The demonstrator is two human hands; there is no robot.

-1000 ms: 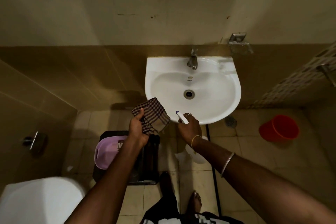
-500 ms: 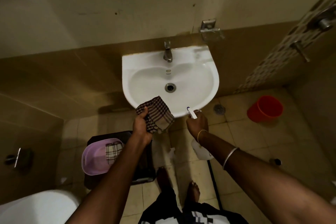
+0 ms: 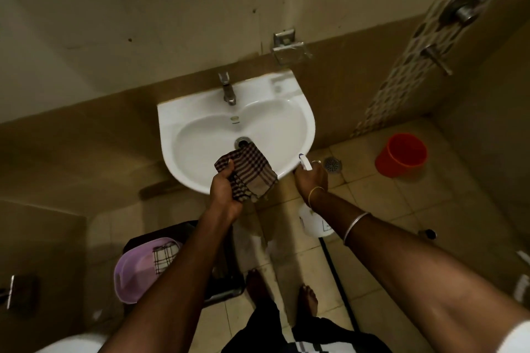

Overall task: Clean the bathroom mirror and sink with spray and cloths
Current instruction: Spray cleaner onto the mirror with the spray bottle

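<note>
- Head view: left hand [image 3: 225,192] is closed round a folded checked cloth [image 3: 248,173], thumb on top, holding it over the near part of the sink [image 3: 200,135]; the cloth's far corner reaches almost to the drain [image 3: 242,141].
- Right hand [image 3: 311,180] is wrapped round the neck of a white spray bottle [image 3: 315,223]. The nozzle [image 3: 304,162] sits just beside the sink's near right rim, and the bottle body hangs below the wrist.
- Whether a finger is on the trigger I cannot tell.
- Step in hand, as I judge it: wetting the bowl with spray, then wiping it.
- To do it well, aim the nozzle into the bowl, not at the rim edge, and lift the cloth aside so the spray lands on the porcelain.
- Wipe from the tap [image 3: 228,92] and back ledge down towards the drain, so the dirt runs one way.
- A flat fold gives an even face; turn it once soiled.
- Further out, a second checked cloth [image 3: 165,256] lies in a purple basin [image 3: 132,272] on the floor to the left, and a red bucket [image 3: 401,155] stands well apart on the right.
- No mirror shows here.
</note>
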